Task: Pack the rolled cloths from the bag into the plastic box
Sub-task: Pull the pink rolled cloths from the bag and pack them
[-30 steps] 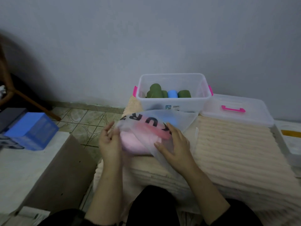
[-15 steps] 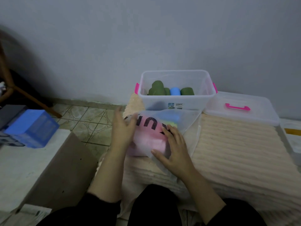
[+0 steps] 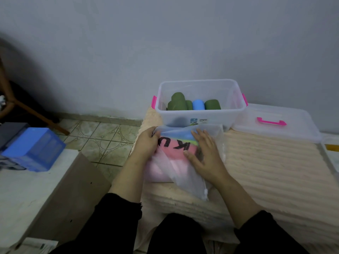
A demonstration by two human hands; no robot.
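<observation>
A person sits facing a low bed covered in a ribbed cream blanket (image 3: pixel 275 173). A translucent plastic bag (image 3: pixel 185 173) printed with black letters lies on the blanket directly in front of them, holding rolled cloths (image 3: pixel 172 153): pink ones nearest, with a blue and a yellow-green one showing toward the far end. The rolls seem to lie with their long axes running left to right.

The left hand (image 3: pixel 146 143) curls around the bag's upper left edge, fingers closed on the plastic. The right hand (image 3: pixel 205 154) lies flat and open on top of the bag, pressing it down and gripping nothing.

Just beyond the bag, touching its far edge, stands the clear plastic box (image 3: pixel 200 114) with pink latches. It already holds 3 or 4 green rolls and 1 blue roll. Its lid (image 3: pixel 275 123) rests to the right.

The bag's mouth seems to be under the left hand, so that hand is likely the nearer to draw out the next roll.
</observation>
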